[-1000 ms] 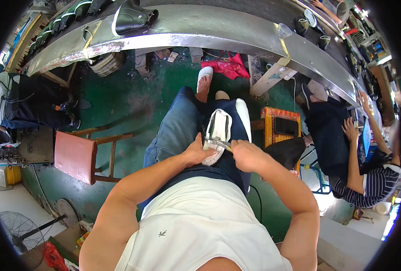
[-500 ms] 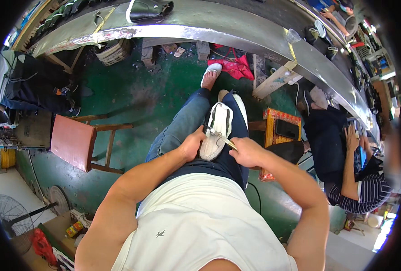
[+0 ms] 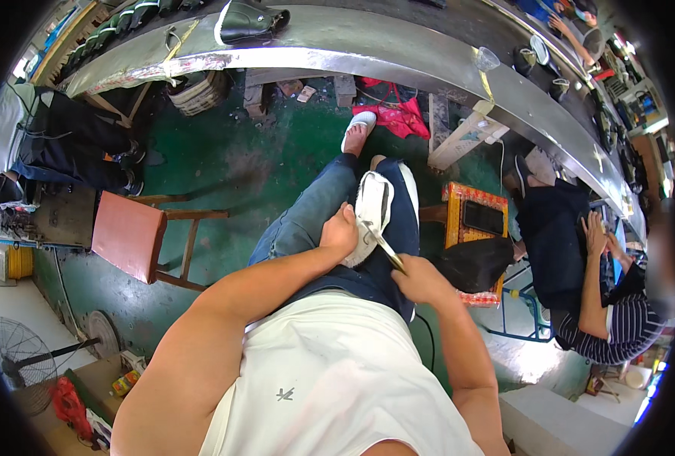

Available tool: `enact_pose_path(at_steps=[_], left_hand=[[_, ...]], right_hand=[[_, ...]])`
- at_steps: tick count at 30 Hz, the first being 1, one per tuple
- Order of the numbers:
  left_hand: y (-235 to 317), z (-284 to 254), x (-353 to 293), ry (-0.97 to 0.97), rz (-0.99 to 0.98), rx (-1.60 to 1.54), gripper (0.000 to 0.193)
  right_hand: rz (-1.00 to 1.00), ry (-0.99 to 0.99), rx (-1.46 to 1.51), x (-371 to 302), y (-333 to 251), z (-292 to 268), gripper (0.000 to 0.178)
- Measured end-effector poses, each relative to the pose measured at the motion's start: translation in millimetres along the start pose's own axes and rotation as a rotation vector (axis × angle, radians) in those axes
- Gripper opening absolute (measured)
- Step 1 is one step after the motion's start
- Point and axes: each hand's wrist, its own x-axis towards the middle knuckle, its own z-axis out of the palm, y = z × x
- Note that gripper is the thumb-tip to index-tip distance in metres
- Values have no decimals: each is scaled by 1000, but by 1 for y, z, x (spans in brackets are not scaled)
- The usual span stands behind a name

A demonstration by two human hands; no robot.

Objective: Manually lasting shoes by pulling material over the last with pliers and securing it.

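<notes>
A white shoe lies across my lap, its opening away from me and its toe end toward my body. My left hand is closed on the left edge of the shoe, partly covering it. My right hand is wrapped round the handle of metal pincers, which slant from the fist up to the shoe. The head of the pincers meets the shoe beside my left fingers; what its jaws grip there is too small to make out.
A long metal-edged bench curves ahead, with a dark green boot on it. A red-topped stool stands left. At right, a phone lies on an orange-edged seat, beside a seated co-worker. A fan stands lower left.
My left hand has moved slightly up and turned over the shoe's edge. My right hand has come lower and a little right, so the pincers slant more steeply. The shoe has shifted slightly.
</notes>
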Motion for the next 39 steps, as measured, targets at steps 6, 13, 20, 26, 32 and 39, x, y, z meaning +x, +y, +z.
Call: enact_pose_path(at_steps=[6,13,20,26,32,39], left_hand=[[-6,-4,2,9,56,-53,56],[-29,-5,5,-30,268,23,55],[12,-38,0,-314,374,209,55],[21,-47,6,-423,322,283,54],[17,-56,-2,-455,397,316,55],[-12,-56,-8,-406,286,-12,81]], right_hand=[[-182,294,-193,33,12,-18,52],[-53,281,-257,55,13,-9,28],[81,-117,338,59,40,-63,19],[-118,233,-13,94,13,-41,52],[-79,147,59,87,21,-42,51],[-141,106,49,51,14,-14,41]])
